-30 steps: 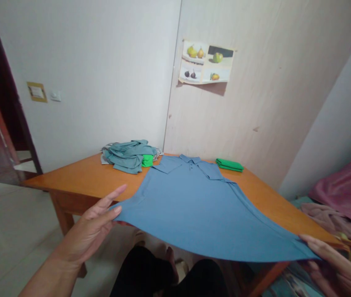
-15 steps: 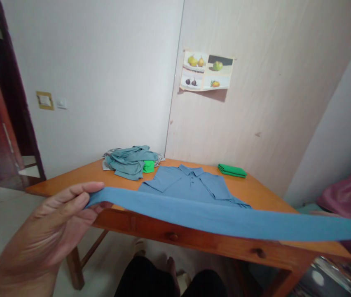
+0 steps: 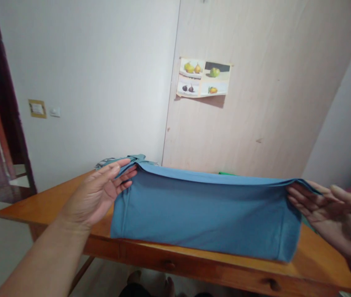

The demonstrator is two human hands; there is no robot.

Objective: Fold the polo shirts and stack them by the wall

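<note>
A blue polo shirt point(image 3: 206, 214) hangs raised between my two hands, its lower part draping down to the front of the wooden table. My left hand point(image 3: 101, 194) pinches one end of the lifted edge between thumb and fingers, with the other fingers under the cloth. At the opposite end, my right hand point(image 3: 330, 206) grips the same edge, fingers beneath the fabric. The lifted cloth hides the shirt's collar and sleeves.
The wooden table point(image 3: 54, 198) stands against the wall. Behind my left hand lies a pile of grey-green clothes point(image 3: 136, 158). A bit of folded green cloth point(image 3: 225, 173) shows over the shirt's edge. A fruit picture point(image 3: 204, 78) hangs on the wall.
Both hands have moved forward over the table with the shirt's edge, away from me. The raised cloth now covers the collar and sleeves, and my right hand has come into clear view.
</note>
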